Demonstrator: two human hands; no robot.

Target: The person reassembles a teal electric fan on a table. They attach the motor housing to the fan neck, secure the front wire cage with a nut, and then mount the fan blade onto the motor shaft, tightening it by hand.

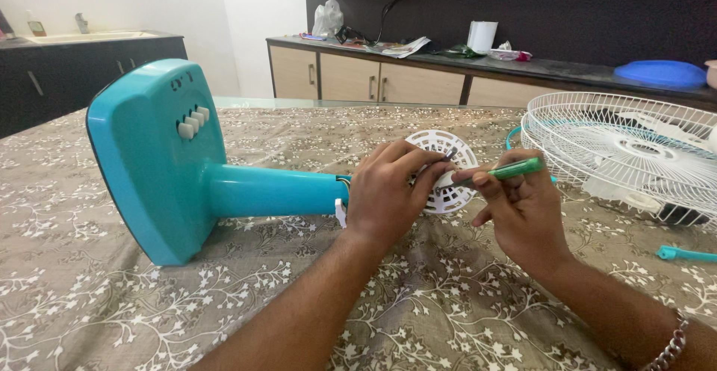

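A turquoise table-fan stand (160, 158) lies on its side on the patterned tablecloth, its neck pointing right. At the end of the neck sits the white round motor housing (447, 163). My left hand (388, 192) grips that housing from the left, fingers wrapped over its top. My right hand (523, 210) holds a green-handled screwdriver (508, 170), its tip pointing left into the white housing.
A white wire fan guard with blades (627, 154) lies at the right on the table (112, 304). A small turquoise part (683, 254) sits at the right edge. Behind are a cabinet counter (373, 72) with clutter and a blue lid (661, 72).
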